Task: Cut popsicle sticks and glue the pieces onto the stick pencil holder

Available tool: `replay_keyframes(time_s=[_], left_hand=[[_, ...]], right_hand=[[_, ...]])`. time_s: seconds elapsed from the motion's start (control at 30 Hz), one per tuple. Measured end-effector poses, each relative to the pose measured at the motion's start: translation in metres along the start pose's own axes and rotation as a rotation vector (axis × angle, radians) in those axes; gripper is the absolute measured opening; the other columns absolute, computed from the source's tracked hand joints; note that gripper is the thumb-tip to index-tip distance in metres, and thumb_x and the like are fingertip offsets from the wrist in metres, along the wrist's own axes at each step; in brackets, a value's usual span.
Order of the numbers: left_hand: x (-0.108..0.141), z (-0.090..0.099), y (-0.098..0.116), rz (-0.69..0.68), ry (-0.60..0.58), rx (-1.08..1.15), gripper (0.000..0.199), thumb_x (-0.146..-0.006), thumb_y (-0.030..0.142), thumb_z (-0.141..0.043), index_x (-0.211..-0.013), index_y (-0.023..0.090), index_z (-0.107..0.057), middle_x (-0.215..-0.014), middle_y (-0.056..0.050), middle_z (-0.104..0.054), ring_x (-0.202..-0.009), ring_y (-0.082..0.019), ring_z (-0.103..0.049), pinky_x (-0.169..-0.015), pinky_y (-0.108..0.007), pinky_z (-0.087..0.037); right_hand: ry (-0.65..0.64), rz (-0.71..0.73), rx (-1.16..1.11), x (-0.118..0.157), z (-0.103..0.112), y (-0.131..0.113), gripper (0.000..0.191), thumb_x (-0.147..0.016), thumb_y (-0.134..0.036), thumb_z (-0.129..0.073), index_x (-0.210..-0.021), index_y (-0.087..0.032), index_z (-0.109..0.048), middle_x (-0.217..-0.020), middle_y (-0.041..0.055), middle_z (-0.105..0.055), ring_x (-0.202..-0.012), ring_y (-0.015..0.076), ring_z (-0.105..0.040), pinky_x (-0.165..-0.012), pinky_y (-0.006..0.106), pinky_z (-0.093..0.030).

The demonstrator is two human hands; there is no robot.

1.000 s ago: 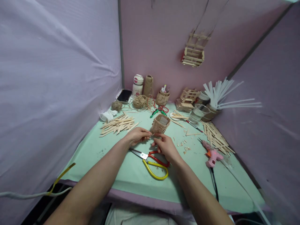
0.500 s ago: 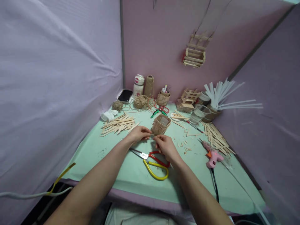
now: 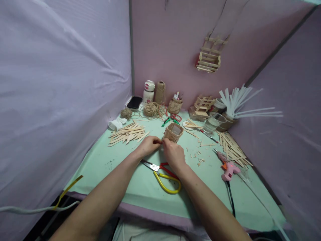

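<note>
My left hand (image 3: 149,146) and my right hand (image 3: 174,154) meet at the fingertips over the middle of the table. Both are closed in a pinch; whatever lies between the fingers is too small and hidden to name. Just behind them stands a small brown woven-looking pot (image 3: 173,132), open at the top, its near side partly covered by my right hand. Below the hands lie scissors (image 3: 154,167) with one red and one yellow handle, the red one partly under my right hand and wrist.
Wooden sticks (image 3: 129,133) lie heaped at left, and more sticks (image 3: 232,149) at right. A pink glue gun (image 3: 229,170) with a black cord rests at right. Green-handled pliers (image 3: 171,120), twine (image 3: 151,109) and a clear plastic cup (image 3: 213,123) stand or lie farther back.
My right hand has turned over and moved slightly up and left, its fingers closing against my left fingertips. The thin strand seen between the fingers before is now hidden.
</note>
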State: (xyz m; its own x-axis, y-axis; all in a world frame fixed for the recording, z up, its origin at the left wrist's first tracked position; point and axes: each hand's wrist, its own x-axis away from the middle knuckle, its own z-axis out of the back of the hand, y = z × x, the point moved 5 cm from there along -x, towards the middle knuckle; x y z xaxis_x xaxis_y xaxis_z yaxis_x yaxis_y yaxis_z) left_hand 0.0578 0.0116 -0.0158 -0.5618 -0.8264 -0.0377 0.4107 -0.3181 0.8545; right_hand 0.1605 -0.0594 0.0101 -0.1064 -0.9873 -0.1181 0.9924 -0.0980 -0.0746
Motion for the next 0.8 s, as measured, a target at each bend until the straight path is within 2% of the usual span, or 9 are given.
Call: replay_keyframes(time_s=[0.13, 0.27, 0.47, 0.63, 0.8], left_hand=[[0.002, -0.004, -0.002, 0.080, -0.050, 0.149, 0.031, -0.067, 0.021, -0.051, -0.086, 0.012, -0.074, -0.070, -0.001, -0.068, -0.065, -0.014, -0.055, -0.064, -0.024, -0.041], [0.004, -0.009, -0.005, 0.197, -0.074, 0.374, 0.026, -0.064, 0.020, -0.055, -0.080, 0.010, -0.072, -0.054, 0.002, -0.055, -0.052, -0.009, -0.041, -0.052, -0.022, -0.031], [0.003, -0.014, -0.007, 0.204, -0.042, 0.454, 0.018, -0.064, 0.026, -0.062, -0.069, 0.010, -0.068, -0.050, 0.003, -0.048, -0.050, -0.008, -0.037, -0.050, -0.023, -0.026], [0.000, -0.016, -0.009, 0.202, 0.002, 0.449, 0.019, -0.064, 0.028, -0.067, -0.072, 0.011, -0.068, -0.057, 0.001, -0.057, -0.053, -0.009, -0.044, -0.054, -0.024, -0.033], [0.001, -0.016, -0.007, 0.177, 0.044, 0.390, 0.018, -0.071, 0.028, -0.062, -0.075, 0.012, -0.069, -0.063, -0.001, -0.063, -0.057, -0.010, -0.051, -0.058, -0.024, -0.039]], right_hand=[[-0.033, -0.001, 0.052, -0.004, -0.003, -0.001, 0.025, -0.094, -0.018, -0.036, -0.106, -0.025, -0.057, -0.093, 0.0072, -0.070, -0.077, 0.0210, -0.067, -0.063, 0.028, -0.041], [-0.013, -0.002, 0.049, -0.004, -0.005, -0.001, 0.022, -0.096, -0.020, -0.036, -0.104, -0.025, -0.056, -0.091, 0.0059, -0.070, -0.075, 0.0205, -0.067, -0.061, 0.026, -0.040], [0.081, -0.066, -0.003, -0.005, -0.007, 0.004, 0.023, -0.098, -0.030, -0.037, -0.114, -0.021, -0.049, -0.084, 0.0054, -0.070, -0.069, 0.0204, -0.067, -0.055, 0.026, -0.036], [0.091, -0.036, -0.011, -0.003, -0.008, 0.007, 0.023, -0.099, -0.034, -0.036, -0.098, -0.020, -0.054, -0.086, 0.0059, -0.070, -0.070, 0.0190, -0.067, -0.054, 0.026, -0.033], [0.065, -0.004, -0.006, 0.003, -0.007, 0.006, 0.025, -0.099, -0.029, -0.033, -0.097, -0.021, -0.057, -0.088, 0.0064, -0.071, -0.071, 0.0174, -0.067, -0.055, 0.025, -0.034]])
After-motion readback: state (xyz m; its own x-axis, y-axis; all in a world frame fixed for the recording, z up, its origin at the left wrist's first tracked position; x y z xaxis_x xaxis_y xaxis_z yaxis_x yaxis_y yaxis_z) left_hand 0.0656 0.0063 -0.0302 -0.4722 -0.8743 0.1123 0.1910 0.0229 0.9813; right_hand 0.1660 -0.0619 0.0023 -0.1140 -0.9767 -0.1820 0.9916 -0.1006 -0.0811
